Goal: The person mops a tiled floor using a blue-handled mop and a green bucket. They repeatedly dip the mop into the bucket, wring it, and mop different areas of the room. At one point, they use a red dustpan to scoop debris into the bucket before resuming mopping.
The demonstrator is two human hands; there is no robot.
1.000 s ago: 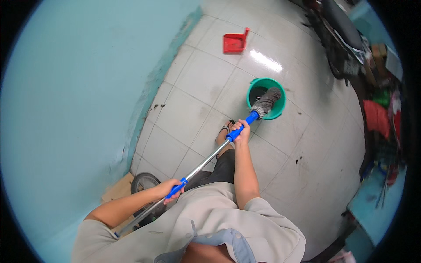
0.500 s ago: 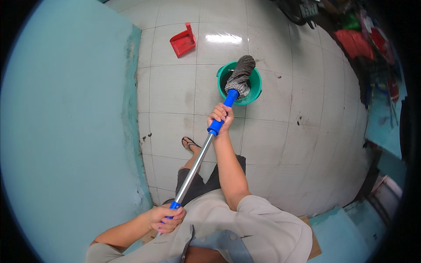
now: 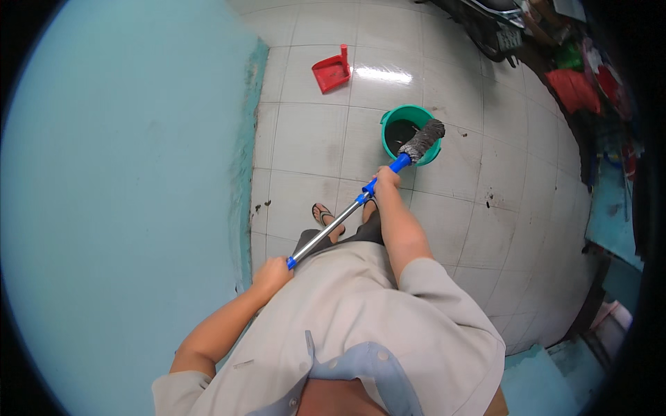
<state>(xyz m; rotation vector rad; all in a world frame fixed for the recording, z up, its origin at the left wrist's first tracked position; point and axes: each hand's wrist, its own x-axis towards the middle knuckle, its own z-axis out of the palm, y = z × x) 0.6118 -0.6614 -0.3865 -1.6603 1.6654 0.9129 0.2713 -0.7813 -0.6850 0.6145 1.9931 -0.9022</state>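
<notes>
A mop with a silver pole (image 3: 326,244), blue sleeves and a grey twisted-strand head (image 3: 423,141) slants from lower left to upper right. My right hand (image 3: 386,179) is wrapped round the blue sleeve below the mop head. Lower on the pole, beside my shirt, my left hand (image 3: 272,277) is closed round the blue grip. The mop head is bunched tight over the near right rim of a green bucket (image 3: 411,109). Dark water lies in the bucket, which stands on the floor beyond my right hand.
A red dustpan (image 3: 331,73) lies on the tiled floor (image 3: 305,139), left of the bucket. The pale blue wall (image 3: 139,173) runs along my left. A motorcycle (image 3: 496,35) stands at the far right, near a red bag (image 3: 574,90). Small dark debris dots the tiles.
The mop head has swung from over the bucket's middle to its right rim, and the pole slants more flatly. Both hands keep their grip. My view has shifted left, and a second sandalled foot shows.
</notes>
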